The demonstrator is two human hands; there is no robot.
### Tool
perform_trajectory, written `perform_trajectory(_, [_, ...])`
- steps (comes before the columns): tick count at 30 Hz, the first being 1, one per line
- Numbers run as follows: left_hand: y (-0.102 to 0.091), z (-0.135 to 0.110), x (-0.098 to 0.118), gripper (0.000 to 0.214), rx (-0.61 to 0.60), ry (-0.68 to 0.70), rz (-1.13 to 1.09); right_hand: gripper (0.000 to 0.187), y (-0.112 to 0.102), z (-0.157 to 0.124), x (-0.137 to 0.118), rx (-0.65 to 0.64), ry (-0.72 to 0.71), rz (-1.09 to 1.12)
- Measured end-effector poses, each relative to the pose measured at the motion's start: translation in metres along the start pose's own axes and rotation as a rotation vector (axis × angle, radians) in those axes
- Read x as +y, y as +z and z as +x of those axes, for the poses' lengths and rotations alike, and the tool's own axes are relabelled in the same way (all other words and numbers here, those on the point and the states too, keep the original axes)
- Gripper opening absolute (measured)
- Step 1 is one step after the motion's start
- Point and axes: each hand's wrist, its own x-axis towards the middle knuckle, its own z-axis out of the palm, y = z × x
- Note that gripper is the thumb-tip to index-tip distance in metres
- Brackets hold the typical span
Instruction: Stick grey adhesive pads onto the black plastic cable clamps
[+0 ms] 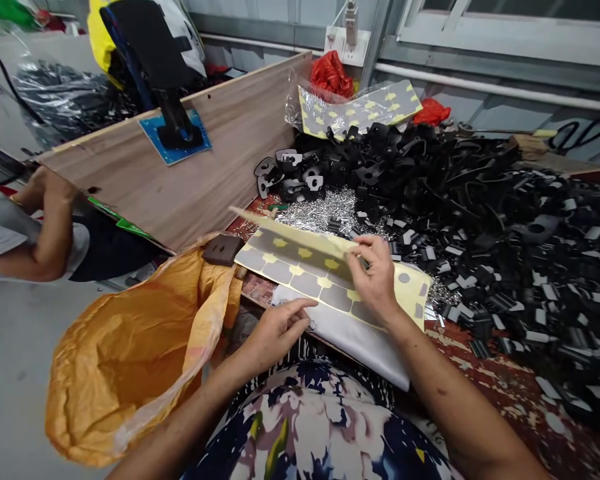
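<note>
A yellow sheet of grey die-cut stickers (283,272) lies in front of me at the table's near edge, its far part lifted up and folded over. My right hand (374,273) pinches the raised flap of that sheet between thumb and fingers. At the sheet's near edge is my left hand (283,327), index finger stretched out and thumb apart, the fingertip at the border; it holds nothing. Under the sheet lies a white cloth-like piece (350,330). A dark brown block (222,250) sits just left of the sheet.
Black plastic parts (430,167) are heaped across the right and back, beside small silvery metal pieces (325,208). An orange sack (130,347) gapes at left. A wooden board (240,113) stands behind it; another person's arm (55,227) is beyond. Scissors (580,133) lie far right.
</note>
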Motion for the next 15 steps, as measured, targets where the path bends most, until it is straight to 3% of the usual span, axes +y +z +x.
perform_trajectory(3, [0.003,0.008,0.008,0.029,0.109,0.032,-0.076,0.016,-0.009,0.042,0.012,0.309,0.012,0.224])
perform_trajectory(6, [0.006,0.013,0.013,0.026,0.09,0.014,-0.076,0.022,-0.027,0.086,0.036,0.498,0.057,0.525])
perform_trajectory(11, [0.016,0.014,0.006,0.025,0.02,-0.04,-0.097,0.034,-0.079,0.133,0.06,0.506,-0.059,0.912])
perform_trajectory(15, [0.024,0.022,0.006,0.037,-0.094,-0.176,-0.493,0.044,-0.093,0.129,0.034,0.462,0.018,0.918])
